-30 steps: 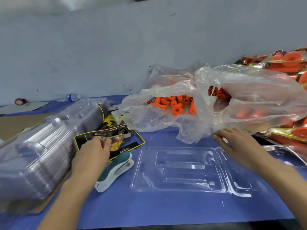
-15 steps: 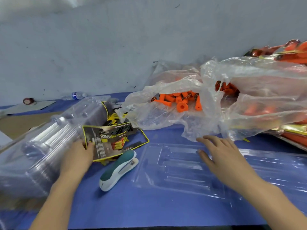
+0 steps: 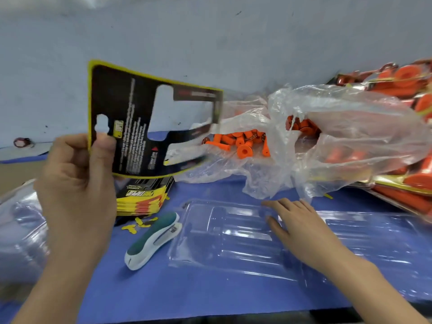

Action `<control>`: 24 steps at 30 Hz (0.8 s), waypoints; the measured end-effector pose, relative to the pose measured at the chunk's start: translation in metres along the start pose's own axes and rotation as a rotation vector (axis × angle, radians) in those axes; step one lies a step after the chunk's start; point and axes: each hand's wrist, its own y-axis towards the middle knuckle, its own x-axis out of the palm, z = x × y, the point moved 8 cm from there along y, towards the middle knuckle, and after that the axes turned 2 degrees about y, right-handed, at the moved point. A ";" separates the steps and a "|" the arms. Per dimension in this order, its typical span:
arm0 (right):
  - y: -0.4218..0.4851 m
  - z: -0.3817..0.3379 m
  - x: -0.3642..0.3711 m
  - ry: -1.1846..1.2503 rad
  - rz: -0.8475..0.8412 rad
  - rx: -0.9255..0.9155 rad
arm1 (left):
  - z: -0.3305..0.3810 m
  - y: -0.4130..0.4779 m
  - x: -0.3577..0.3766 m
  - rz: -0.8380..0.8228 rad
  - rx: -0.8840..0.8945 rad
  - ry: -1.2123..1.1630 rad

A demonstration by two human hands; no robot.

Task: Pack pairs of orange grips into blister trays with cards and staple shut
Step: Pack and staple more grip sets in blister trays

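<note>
My left hand [image 3: 77, 188] pinches a black card with a yellow edge and cut-out windows [image 3: 133, 127] by its lower left corner, holding it up in the air above the card stack [image 3: 142, 197]. An open clear blister tray [image 3: 224, 232] lies flat on the blue table in front of me. My right hand [image 3: 297, 228] rests on the tray with its fingers straight. Loose orange grips [image 3: 243, 146] lie in a clear plastic bag [image 3: 350, 136] behind the tray. A teal and white stapler [image 3: 152, 242] lies left of the tray.
A stack of clear blister trays [image 3: 21, 230] in plastic fills the left side. Packed orange grip packs [image 3: 411, 178] pile up at the right. Small yellow card scraps [image 3: 138, 225] lie by the stapler. A grey wall stands behind the blue table [image 3: 210, 300].
My left hand has lifted one card off the stack and raised it into the air. My right hand has slid left over the tray and stays on it.
</note>
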 end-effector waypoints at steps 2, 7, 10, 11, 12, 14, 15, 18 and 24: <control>0.000 -0.004 -0.010 0.051 0.045 -0.009 | -0.013 -0.013 0.017 -0.065 -0.193 -0.043; -0.007 0.013 -0.037 0.399 0.230 0.081 | -0.088 -0.079 0.077 -0.534 -0.636 0.080; -0.008 0.030 -0.029 0.367 0.197 0.207 | -0.117 -0.107 0.083 -0.637 -0.711 0.180; -0.009 0.033 -0.027 0.364 0.193 0.219 | -0.122 -0.112 0.083 -0.654 -0.709 0.213; -0.010 0.034 -0.028 0.351 0.201 0.210 | -0.126 -0.115 0.081 -0.662 -0.704 0.245; -0.013 0.034 -0.032 0.288 0.216 0.177 | -0.131 -0.117 0.078 -0.651 -0.704 0.286; -0.014 0.033 -0.034 0.256 0.218 0.158 | -0.132 -0.117 0.076 -0.642 -0.706 0.301; -0.015 0.033 -0.031 0.168 0.192 0.129 | -0.130 -0.118 0.077 -0.636 -0.683 0.336; -0.014 0.041 -0.016 0.141 0.100 0.173 | -0.124 -0.128 0.087 -0.699 -0.637 0.414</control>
